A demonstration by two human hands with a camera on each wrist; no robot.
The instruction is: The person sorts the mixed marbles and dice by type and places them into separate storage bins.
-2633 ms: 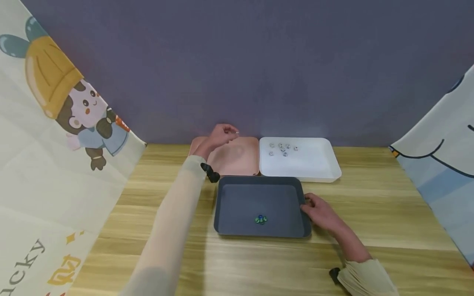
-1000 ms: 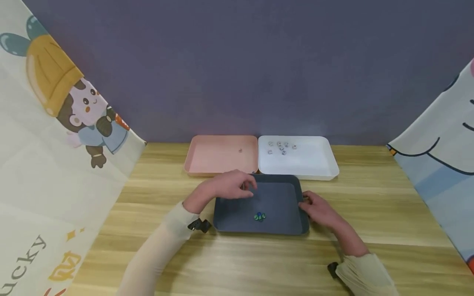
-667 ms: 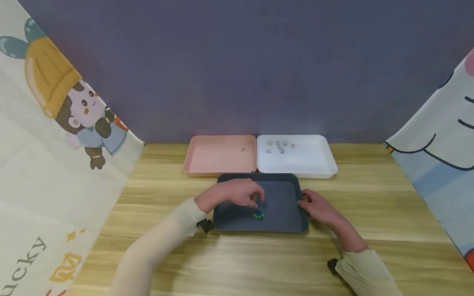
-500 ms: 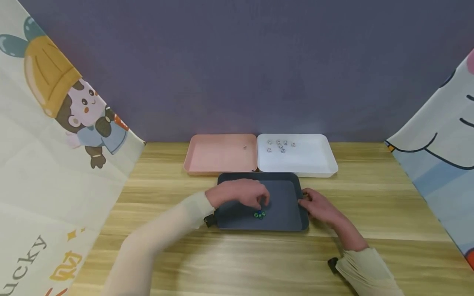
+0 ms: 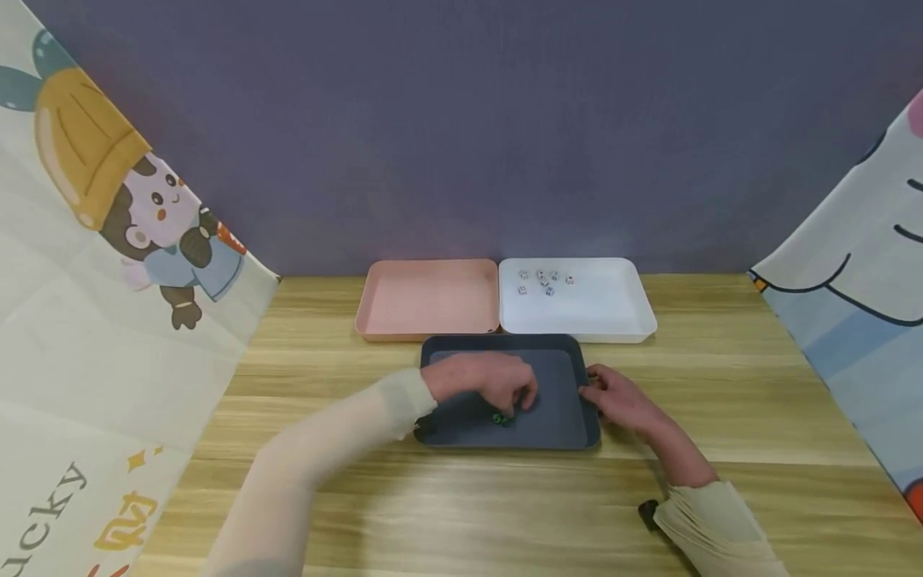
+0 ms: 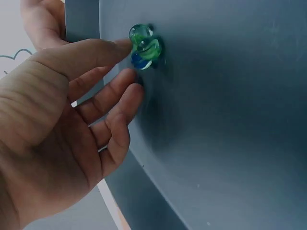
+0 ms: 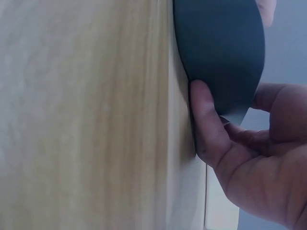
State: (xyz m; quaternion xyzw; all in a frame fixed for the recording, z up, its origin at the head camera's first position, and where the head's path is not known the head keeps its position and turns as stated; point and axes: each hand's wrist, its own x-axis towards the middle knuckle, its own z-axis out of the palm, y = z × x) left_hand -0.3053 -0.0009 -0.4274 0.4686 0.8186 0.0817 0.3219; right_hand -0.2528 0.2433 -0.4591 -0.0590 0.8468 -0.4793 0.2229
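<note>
Several green and blue glass marbles (image 6: 148, 48) lie clustered in the dark grey tray (image 5: 555, 425). My left hand (image 5: 505, 381) reaches down into this tray, its thumb tip right at the marbles and the other fingers loosely bent beside them. In the head view the hand hides part of the cluster. My right hand (image 5: 620, 401) grips the tray's right wall. In the right wrist view, the thumb and fingers (image 7: 206, 115) of that hand are on opposite sides of the tray's wall (image 7: 220, 48).
Behind the dark tray, a pink tray (image 5: 425, 296) stands left of a white tray (image 5: 606, 304). Several white dice (image 5: 544, 282) lie in the white one. The wooden table (image 5: 721, 385) meets a grey backdrop (image 5: 461, 136), with printed cloths on both sides.
My left hand has come from above the pink tray down to the marbles in the dark tray. A small thing in the pink tray has drifted rightward. My right hand keeps its grip.
</note>
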